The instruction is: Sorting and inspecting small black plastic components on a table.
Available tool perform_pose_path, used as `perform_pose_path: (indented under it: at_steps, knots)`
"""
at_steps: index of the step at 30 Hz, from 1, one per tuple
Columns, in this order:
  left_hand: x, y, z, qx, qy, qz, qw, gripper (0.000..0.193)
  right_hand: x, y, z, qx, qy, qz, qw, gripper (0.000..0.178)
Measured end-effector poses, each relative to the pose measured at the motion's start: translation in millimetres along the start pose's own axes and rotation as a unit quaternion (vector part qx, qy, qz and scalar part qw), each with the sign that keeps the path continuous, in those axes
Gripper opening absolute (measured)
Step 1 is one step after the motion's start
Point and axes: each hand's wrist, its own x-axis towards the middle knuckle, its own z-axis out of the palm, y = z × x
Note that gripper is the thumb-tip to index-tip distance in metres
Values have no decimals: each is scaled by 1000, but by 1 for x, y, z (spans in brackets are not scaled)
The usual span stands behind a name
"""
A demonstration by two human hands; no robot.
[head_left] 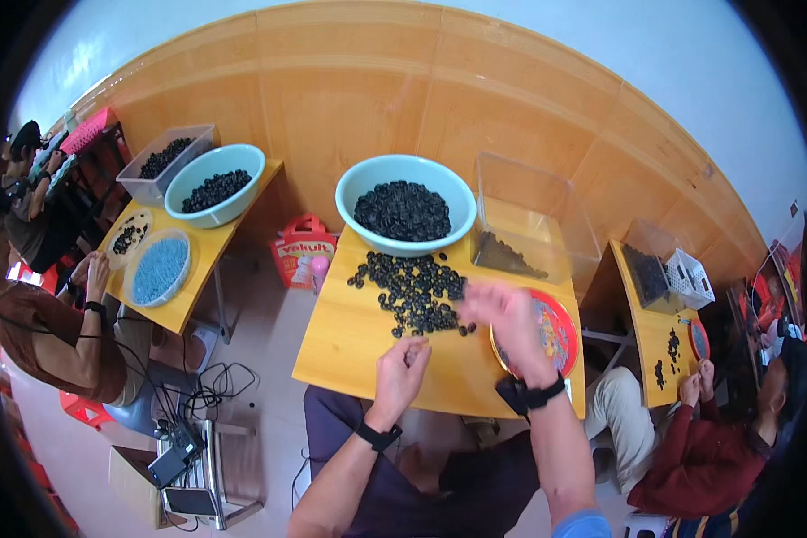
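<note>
A loose spread of small, shiny black oval pieces point(412, 289) lies on my yellow wooden table point(336, 345). My left hand point(402, 375) is just in front of the pieces, with its fingers curled together. Anything pinched in them is too small to make out. Over the right end of the spread is my right hand point(509, 325), smeared by motion, so its fingers cannot be read. Partly under that hand and wrist sits a red-rimmed round plate point(567, 330) with small greyish bits in it. Behind the pieces stands a light blue basin point(345, 211) heaped with more black ones.
A clear plastic box point(538, 202) with dark contents stands at the table's back right. People work at a left table point(202, 291) and a right table point(646, 345). A red bag point(298, 255) and a metal stool point(213, 471) with cables are on my left.
</note>
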Motion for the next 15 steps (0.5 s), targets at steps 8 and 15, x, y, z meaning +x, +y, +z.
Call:
perform_pose_path:
  at_steps: [8, 15]
  knots:
    - [-4, 13, -3, -38, 169, 28, 985, 12, -21, 38, 22, -371, -45, 20, 927, 18]
    - [-7, 14, -5, -39, 160, 30, 986, 15, -35, 83, 30, -463, -32, -69, 883, 20]
